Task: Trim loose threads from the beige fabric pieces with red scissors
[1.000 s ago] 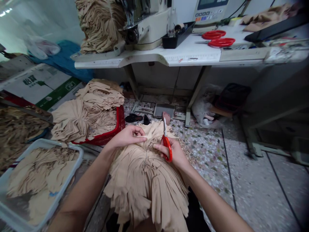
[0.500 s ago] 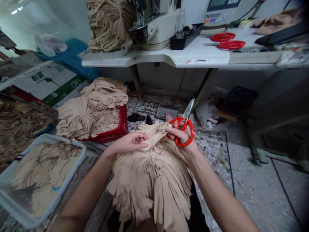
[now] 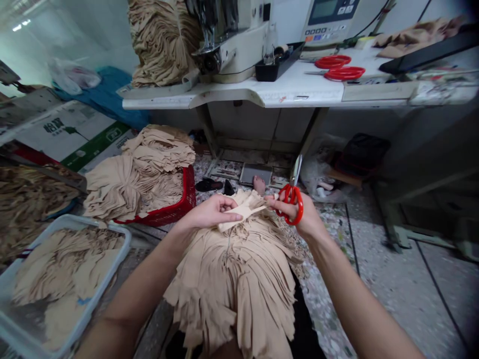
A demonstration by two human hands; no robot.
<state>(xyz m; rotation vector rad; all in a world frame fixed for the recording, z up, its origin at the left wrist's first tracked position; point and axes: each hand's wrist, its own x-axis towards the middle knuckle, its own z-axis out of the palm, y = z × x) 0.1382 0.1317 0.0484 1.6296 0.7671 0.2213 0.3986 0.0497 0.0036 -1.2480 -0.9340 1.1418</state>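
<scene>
A thick bunch of beige fabric pieces (image 3: 232, 279) lies across the lap, its layers fanned out and gathered near the top. My left hand (image 3: 215, 212) pinches one beige fabric piece (image 3: 245, 209) between thumb and fingers, above the bunch. Red-handled scissors (image 3: 294, 197) hang on the fingers of my right hand (image 3: 305, 214), blades pointing up and away. With its thumb and fingertip the same hand also grips the right end of that fabric piece, which is stretched taut between both hands.
Ahead, a white sewing table (image 3: 284, 92) carries a sewing machine (image 3: 232, 50), a fabric stack (image 3: 160, 45), a black tray (image 3: 277, 65) and two red-handled scissors (image 3: 342, 73). To the left are a red basket (image 3: 189, 192) heaped with fabric and a clear plastic bin (image 3: 123, 239).
My right hand has moved right with the scissors, drawing the fabric's end out. My left hand has shifted slightly right and up. The camera view has shifted a little.
</scene>
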